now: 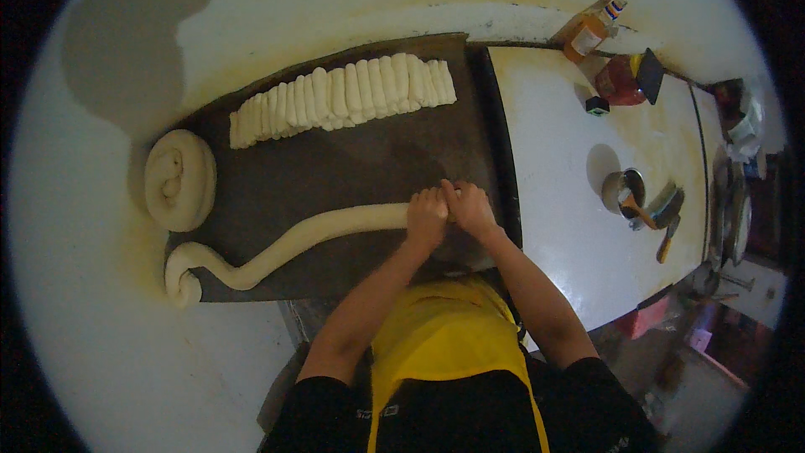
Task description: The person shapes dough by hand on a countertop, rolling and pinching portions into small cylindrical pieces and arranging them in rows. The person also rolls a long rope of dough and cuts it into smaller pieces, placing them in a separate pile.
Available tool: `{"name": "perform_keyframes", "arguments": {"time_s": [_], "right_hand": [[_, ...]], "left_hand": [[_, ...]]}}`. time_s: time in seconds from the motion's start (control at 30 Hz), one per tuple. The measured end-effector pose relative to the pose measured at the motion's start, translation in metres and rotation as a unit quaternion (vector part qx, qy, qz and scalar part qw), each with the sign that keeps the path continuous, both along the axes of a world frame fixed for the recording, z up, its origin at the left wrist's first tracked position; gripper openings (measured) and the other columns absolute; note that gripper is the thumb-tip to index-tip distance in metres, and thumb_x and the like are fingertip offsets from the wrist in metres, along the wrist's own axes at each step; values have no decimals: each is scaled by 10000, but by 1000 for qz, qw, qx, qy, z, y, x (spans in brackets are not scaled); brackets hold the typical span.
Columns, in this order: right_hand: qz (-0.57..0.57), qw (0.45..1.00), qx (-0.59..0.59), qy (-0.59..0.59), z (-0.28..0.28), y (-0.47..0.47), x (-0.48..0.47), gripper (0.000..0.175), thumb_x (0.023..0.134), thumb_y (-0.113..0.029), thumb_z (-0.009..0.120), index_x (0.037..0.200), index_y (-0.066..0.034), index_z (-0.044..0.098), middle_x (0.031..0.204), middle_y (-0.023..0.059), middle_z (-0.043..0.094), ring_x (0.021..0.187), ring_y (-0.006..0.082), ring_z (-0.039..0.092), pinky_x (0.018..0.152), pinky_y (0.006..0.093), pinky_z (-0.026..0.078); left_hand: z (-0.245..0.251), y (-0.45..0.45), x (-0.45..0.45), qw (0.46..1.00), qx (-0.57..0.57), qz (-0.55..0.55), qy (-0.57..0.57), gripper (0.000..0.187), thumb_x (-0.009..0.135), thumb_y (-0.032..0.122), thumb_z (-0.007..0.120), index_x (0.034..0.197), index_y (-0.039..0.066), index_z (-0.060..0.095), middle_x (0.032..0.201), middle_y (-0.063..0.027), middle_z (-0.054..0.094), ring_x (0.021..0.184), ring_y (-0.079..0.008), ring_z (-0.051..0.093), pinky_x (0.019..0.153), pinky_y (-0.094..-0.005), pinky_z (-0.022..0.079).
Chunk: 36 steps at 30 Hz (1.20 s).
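Note:
A long, thick rope of pale dough [327, 224] winds across the dark work board [377, 160], its far left end curled at the board's front corner. My left hand [428, 217] is wrapped around the rope near its right end. Right beside it, touching, my right hand [468, 209] grips the same end, which the fingers mostly hide. Behind my hands, several short dough strips [343, 94] lie side by side in a long row. A thick coil of dough [180, 180] rests at the board's left edge.
To the right, a white tabletop [566, 201] carries a metal cup [622, 192], a brush [666, 207], a small black box [597, 106], a dark-lidded jar [622, 80] and a bottle of orange liquid [585, 41]. A wall [302, 12] rises behind the board.

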State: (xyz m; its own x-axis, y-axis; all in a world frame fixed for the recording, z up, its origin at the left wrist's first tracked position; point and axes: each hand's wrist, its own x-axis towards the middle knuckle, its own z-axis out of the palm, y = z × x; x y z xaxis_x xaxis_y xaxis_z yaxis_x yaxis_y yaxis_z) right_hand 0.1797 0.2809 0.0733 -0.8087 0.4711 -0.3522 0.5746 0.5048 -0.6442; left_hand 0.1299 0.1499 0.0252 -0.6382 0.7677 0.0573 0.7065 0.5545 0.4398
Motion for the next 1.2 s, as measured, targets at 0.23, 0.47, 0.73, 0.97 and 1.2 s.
{"name": "perform_keyframes", "arguments": {"time_s": [0.23, 0.47, 0.73, 0.97, 1.2], "right_hand": [[-28, 999, 19, 10, -6, 6, 4, 375, 1006, -301, 547, 1071, 35, 699, 1004, 339, 711, 954, 539, 681, 871, 607, 542], [5, 995, 78, 55, -6, 19, 2, 331, 1022, -308, 526, 1016, -18, 687, 970, 286, 708, 949, 527, 665, 831, 595, 534], [49, 994, 92, -31, -2, 39, 4, 367, 1019, -344, 491, 974, -63, 723, 976, 244, 739, 929, 489, 702, 844, 579, 570], [-8, 927, -362, 99, 50, 14, -6, 382, 956, -426, 588, 914, -74, 732, 958, 194, 751, 919, 346, 734, 849, 472, 585], [-50, 970, -117, 206, 63, 9, -37, 517, 808, -220, 836, 1244, -24, 639, 1121, 215, 635, 1053, 346, 639, 942, 440, 526]], "left_hand": [[63, 14, -12, 984, 132, -25, 113, 721, 758, 123, 763, 1428, 50, 508, 1127, -177, 715, 1109, -387, 663, 954, -506, 512], [44, 38, -34, 967, -108, -44, -228, 493, 839, 272, 709, 1291, 97, 623, 985, -214, 756, 944, -420, 729, 841, -527, 576], [31, 47, -12, 977, -58, 42, -200, 261, 836, 353, 712, 880, 99, 749, 972, -179, 769, 915, -397, 745, 804, -514, 590], [35, 61, -48, 939, -189, 101, -268, 249, 858, 330, 702, 907, 94, 762, 1011, -145, 783, 961, -377, 755, 852, -475, 604], [38, 38, -58, 972, -142, -79, -172, 729, 817, 411, 811, 1401, 81, 526, 1269, -163, 629, 1186, -360, 615, 1050, -479, 476]]}}
